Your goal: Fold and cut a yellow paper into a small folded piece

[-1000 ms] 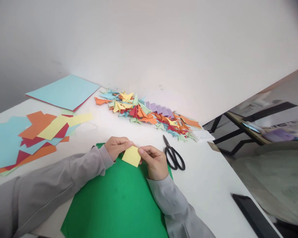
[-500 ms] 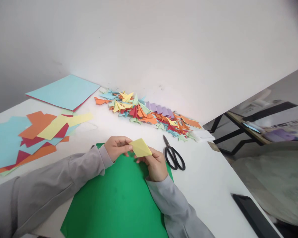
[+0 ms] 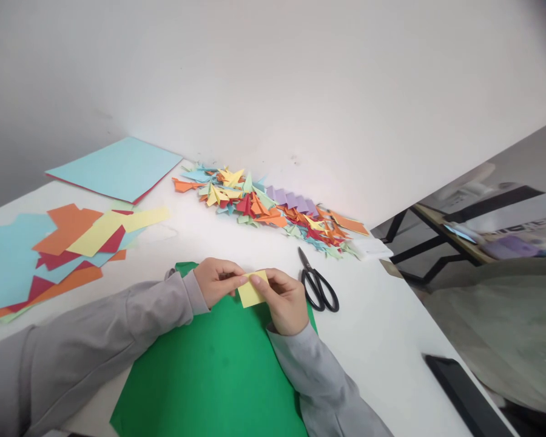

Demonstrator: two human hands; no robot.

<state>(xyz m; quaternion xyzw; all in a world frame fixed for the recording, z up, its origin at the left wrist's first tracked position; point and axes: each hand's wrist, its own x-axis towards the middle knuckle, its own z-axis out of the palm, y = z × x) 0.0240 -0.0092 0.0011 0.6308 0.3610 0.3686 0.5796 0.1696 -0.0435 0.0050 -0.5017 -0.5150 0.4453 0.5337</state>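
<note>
Turned since the earlier frame, the small yellow paper piece (image 3: 251, 295) is pinched by left hand (image 3: 215, 280) and right hand (image 3: 286, 301) above the large green sheet (image 3: 209, 370), near its far edge. Uneven thumb pressure could skew it; a slack pinch could drop it.
</note>
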